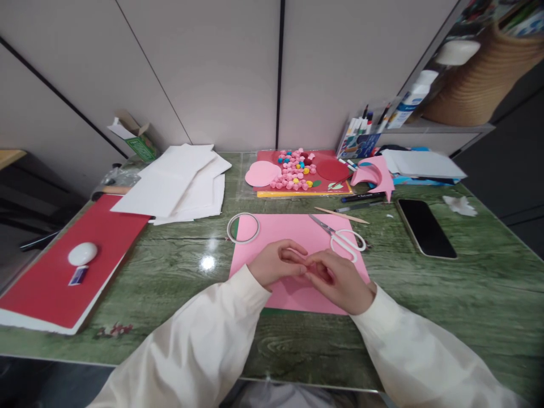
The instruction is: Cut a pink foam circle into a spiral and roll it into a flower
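Note:
My left hand (278,263) and my right hand (340,281) meet fingertip to fingertip above a sheet of pink paper (289,229). Both are pinched closed; what lies between the fingers is too small or hidden to make out. White-handled scissors (346,241) rest partly on the sheet, just beyond my right hand, blades pointing away to the left. A roll of narrow tape (243,242) lies over the sheet's far left corner. Behind the sheet, a pile of small pink, yellow and blue paper balls (293,170) sits on red paper, flanked by a pink paper circle (263,173) and a red circle (334,170).
White paper sheets (182,184) and a red board (55,272) bearing a white round object (83,254) occupy the left. To the right are a phone (426,228), a pink offcut (382,175), pens (361,197) and a wooden stick (342,215). A wall panel (212,73) closes off the back.

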A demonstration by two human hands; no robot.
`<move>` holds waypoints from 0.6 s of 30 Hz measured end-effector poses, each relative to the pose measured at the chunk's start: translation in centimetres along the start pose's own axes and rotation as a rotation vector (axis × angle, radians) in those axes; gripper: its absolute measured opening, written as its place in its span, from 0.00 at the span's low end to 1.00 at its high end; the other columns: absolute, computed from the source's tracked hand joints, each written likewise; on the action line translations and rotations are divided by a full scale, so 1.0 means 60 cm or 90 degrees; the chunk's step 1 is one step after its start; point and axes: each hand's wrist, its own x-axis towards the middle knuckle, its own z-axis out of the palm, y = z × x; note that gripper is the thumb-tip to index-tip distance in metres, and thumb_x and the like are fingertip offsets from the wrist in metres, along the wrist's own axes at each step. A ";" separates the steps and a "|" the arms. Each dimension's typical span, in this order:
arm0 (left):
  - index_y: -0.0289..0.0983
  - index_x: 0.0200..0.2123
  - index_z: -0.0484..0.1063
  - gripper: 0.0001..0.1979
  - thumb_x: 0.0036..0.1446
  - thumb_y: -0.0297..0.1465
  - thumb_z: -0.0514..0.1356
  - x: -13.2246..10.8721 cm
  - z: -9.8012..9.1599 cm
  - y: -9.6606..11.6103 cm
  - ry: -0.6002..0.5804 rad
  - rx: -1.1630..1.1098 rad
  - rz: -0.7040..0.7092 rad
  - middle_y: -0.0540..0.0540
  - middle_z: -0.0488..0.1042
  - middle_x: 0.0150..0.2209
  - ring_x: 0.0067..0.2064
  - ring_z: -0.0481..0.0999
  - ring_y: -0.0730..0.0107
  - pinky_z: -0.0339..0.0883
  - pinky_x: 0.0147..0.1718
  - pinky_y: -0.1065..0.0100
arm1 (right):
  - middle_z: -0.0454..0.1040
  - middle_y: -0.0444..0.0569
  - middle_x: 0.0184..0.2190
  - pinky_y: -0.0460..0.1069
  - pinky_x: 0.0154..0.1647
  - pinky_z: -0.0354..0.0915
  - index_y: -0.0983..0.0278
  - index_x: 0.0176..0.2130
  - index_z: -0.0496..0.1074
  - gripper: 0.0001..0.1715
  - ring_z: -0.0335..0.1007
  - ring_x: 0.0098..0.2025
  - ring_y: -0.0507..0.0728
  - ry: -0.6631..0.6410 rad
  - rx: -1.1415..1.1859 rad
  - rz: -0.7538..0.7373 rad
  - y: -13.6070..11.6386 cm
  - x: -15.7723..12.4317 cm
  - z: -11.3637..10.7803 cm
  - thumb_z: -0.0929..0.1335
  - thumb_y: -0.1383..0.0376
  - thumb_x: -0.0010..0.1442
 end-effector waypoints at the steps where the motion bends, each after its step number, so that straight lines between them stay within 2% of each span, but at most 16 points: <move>1: 0.32 0.33 0.68 0.19 0.34 0.25 0.67 -0.001 -0.001 0.002 -0.005 0.014 0.000 0.48 0.73 0.26 0.27 0.72 0.75 0.66 0.29 0.72 | 0.64 0.43 0.20 0.46 0.26 0.55 0.62 0.36 0.68 0.07 0.59 0.25 0.52 -0.008 0.001 -0.011 0.001 0.000 0.001 0.64 0.64 0.55; 6: 0.32 0.34 0.68 0.19 0.35 0.27 0.67 -0.003 -0.003 0.008 -0.009 0.053 0.013 0.47 0.73 0.26 0.27 0.73 0.74 0.66 0.30 0.71 | 0.68 0.45 0.21 0.46 0.28 0.56 0.61 0.41 0.69 0.11 0.60 0.26 0.53 -0.034 -0.008 -0.056 0.005 0.002 0.003 0.62 0.65 0.57; 13: 0.34 0.35 0.67 0.19 0.37 0.29 0.66 0.001 0.004 -0.004 0.040 0.025 0.036 0.46 0.74 0.29 0.31 0.74 0.71 0.68 0.33 0.66 | 0.63 0.42 0.17 0.45 0.26 0.54 0.61 0.38 0.70 0.08 0.60 0.25 0.53 0.037 -0.059 -0.002 0.007 0.001 0.004 0.64 0.65 0.56; 18: 0.33 0.34 0.68 0.19 0.35 0.28 0.67 0.003 0.010 -0.007 0.078 0.042 0.067 0.47 0.73 0.28 0.31 0.73 0.72 0.66 0.34 0.68 | 0.61 0.41 0.16 0.45 0.25 0.54 0.61 0.36 0.69 0.07 0.60 0.24 0.53 0.058 -0.070 0.025 0.007 0.000 0.004 0.65 0.65 0.54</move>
